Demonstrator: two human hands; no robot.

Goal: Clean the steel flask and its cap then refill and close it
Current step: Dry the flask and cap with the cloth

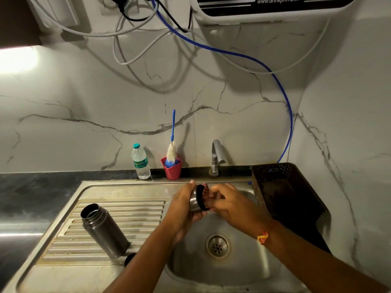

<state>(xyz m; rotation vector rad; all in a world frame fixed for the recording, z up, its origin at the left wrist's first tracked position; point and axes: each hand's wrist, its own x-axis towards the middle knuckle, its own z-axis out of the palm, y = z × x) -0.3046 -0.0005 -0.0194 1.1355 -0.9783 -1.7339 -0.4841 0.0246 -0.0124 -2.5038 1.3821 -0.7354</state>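
Cleaning the cap [195,201] over the sink [243,269] basin: left hand [181,205] wraps its steel shell, right hand [231,203] fingers [214,193] curl onto the black inner face; rub round the whole rim, grip firm; flask [103,229] stands open on the drainboard [131,218], well apart.

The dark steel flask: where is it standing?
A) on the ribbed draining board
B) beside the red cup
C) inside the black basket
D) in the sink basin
A: the dark steel flask stands uncapped on the ribbed draining board of the steel sink.
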